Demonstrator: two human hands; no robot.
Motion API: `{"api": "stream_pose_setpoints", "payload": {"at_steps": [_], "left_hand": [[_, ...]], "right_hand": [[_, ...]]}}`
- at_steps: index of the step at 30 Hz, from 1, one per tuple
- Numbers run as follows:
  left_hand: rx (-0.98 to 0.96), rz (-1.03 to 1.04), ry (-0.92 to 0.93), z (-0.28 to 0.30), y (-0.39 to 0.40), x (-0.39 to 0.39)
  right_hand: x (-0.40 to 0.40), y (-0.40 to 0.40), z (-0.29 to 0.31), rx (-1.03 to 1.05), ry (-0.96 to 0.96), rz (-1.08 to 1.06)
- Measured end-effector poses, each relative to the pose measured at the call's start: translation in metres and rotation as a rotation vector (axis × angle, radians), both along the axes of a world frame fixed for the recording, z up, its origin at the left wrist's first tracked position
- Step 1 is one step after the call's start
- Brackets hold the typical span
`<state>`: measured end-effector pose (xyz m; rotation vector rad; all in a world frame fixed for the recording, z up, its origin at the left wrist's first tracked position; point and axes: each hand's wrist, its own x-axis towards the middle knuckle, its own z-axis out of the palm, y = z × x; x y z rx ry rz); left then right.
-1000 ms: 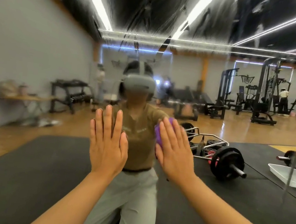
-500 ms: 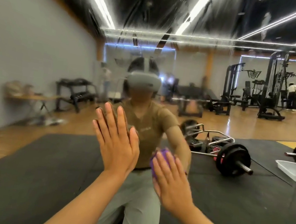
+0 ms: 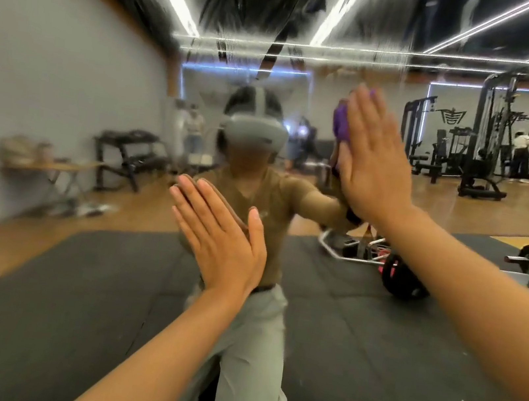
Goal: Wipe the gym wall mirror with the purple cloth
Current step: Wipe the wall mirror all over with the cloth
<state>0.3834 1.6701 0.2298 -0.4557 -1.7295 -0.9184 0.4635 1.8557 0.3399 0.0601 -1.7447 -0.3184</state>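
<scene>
The right hand (image 3: pixel 375 159) is flat with straight fingers, pressing the purple cloth (image 3: pixel 341 124) high up on the mirror (image 3: pixel 69 65). The left hand (image 3: pixel 219 238) is lower down, fingers straight and close together, flat on the glass and holding nothing.

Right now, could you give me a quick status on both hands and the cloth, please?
Left hand flat on the mirror, holding nothing. Right hand pressing the purple cloth to the glass with straight fingers, higher up. Nothing blocking the wipe.
</scene>
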Motion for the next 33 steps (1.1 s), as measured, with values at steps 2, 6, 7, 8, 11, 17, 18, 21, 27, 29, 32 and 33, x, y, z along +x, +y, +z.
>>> {"api": "stream_pose_setpoints", "payload": {"at_steps": [2, 6, 7, 8, 11, 17, 18, 21, 27, 29, 32, 33], "left_hand": [[-0.005, 0.017, 0.005, -0.001, 0.001, -0.001], [-0.013, 0.027, 0.015, 0.002, 0.002, -0.002], [-0.010, 0.026, 0.019, 0.002, 0.002, -0.002], [-0.011, 0.028, 0.022, 0.002, 0.002, -0.002], [-0.021, 0.039, 0.018, 0.000, -0.001, -0.001], [-0.057, 0.065, -0.003, -0.001, -0.003, 0.001], [-0.063, 0.070, -0.004, -0.001, -0.003, 0.000], [-0.071, 0.086, -0.005, -0.001, -0.004, 0.000], [-0.080, 0.089, 0.011, -0.001, -0.005, 0.000], [-0.075, 0.092, 0.004, -0.001, -0.005, 0.000], [-0.081, 0.079, 0.011, -0.003, -0.006, -0.001], [-0.085, 0.076, 0.016, -0.002, -0.006, -0.001]], "right_hand": [[-0.001, 0.000, 0.010, -0.131, 0.081, 0.021], [-0.008, -0.013, -0.054, -0.150, 0.115, 0.028], [-0.007, -0.013, -0.082, -0.120, 0.088, 0.029], [-0.004, -0.012, -0.114, -0.091, 0.050, 0.025], [0.010, -0.007, -0.213, -0.018, -0.130, -0.036], [0.021, 0.006, -0.244, 0.089, -0.230, -0.131], [0.020, 0.004, -0.231, 0.087, -0.212, -0.122], [0.010, -0.005, -0.159, -0.041, -0.080, -0.080], [-0.005, -0.013, -0.037, -0.207, 0.021, -0.006], [-0.006, -0.017, -0.045, -0.256, 0.054, 0.020], [0.000, -0.019, -0.116, -0.264, 0.015, 0.044], [0.004, -0.020, -0.152, -0.251, -0.031, 0.039]]}}
